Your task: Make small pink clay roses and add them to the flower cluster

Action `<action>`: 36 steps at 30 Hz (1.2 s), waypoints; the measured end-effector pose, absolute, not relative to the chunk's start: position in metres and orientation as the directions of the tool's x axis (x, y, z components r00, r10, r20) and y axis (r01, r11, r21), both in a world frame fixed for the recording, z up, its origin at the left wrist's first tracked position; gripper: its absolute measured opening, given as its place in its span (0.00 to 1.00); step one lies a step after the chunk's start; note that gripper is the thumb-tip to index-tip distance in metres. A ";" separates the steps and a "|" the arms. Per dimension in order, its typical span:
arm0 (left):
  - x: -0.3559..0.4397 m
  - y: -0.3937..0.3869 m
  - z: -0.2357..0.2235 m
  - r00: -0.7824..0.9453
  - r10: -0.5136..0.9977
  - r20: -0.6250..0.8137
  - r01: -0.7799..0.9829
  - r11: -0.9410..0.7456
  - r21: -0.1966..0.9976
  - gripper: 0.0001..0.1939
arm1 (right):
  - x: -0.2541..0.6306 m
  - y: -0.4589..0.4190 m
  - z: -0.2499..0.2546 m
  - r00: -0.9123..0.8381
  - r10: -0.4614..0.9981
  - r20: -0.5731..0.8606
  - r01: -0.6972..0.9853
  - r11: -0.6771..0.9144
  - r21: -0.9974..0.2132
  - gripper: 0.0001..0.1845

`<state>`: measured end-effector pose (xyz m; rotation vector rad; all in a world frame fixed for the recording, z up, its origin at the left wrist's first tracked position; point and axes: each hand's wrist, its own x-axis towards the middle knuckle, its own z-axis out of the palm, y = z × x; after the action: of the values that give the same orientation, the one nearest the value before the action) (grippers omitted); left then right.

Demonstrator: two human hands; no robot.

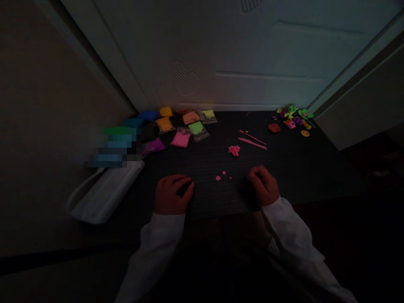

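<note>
My left hand rests on the dark table near its front edge, fingers loosely bent and thumb apart from them, with nothing between. On the other side, my right hand is curled into a loose fist on the tabletop; no object shows in it. Between the hands lie a larger pink disc, a smaller pink disc and a tiny pink dot. Behind these sits a ruffled pink clay flower. Two pink modelling tools, a flat knife and a thin stick, lie farther back.
Bags of coloured clay, including a pink bag and a green bag, spread across the back left. A white box-like object stands at the left edge. Colourful clay pieces and a red lump lie back right, before a white panel.
</note>
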<state>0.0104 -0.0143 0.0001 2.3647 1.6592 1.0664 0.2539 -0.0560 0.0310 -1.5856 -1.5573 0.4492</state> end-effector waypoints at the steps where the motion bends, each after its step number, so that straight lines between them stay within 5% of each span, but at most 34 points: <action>1: 0.010 -0.014 -0.001 0.199 0.845 0.496 0.810 -0.427 0.403 0.10 | 0.254 -0.056 0.031 0.155 0.944 0.290 0.635 0.130 -0.762 0.09; 9: 0.005 -0.011 -0.010 0.252 0.854 0.455 0.831 -0.432 0.351 0.11 | 0.252 -0.053 0.028 0.137 0.935 0.328 0.702 0.142 -0.697 0.07; 20: 0.004 -0.010 -0.010 0.264 0.858 0.441 0.833 -0.433 0.344 0.08 | 0.252 -0.052 0.020 0.165 0.934 0.317 0.643 0.142 -0.753 0.13; 36: 0.007 -0.012 -0.002 0.261 0.879 0.399 0.801 -0.428 0.419 0.07 | 0.249 -0.051 0.024 0.225 0.934 0.278 0.525 0.124 -0.842 0.07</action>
<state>0.0075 -0.0119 -0.0018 2.3867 1.6009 0.8938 0.2486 -0.0514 0.0240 -1.5315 -1.4295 0.5311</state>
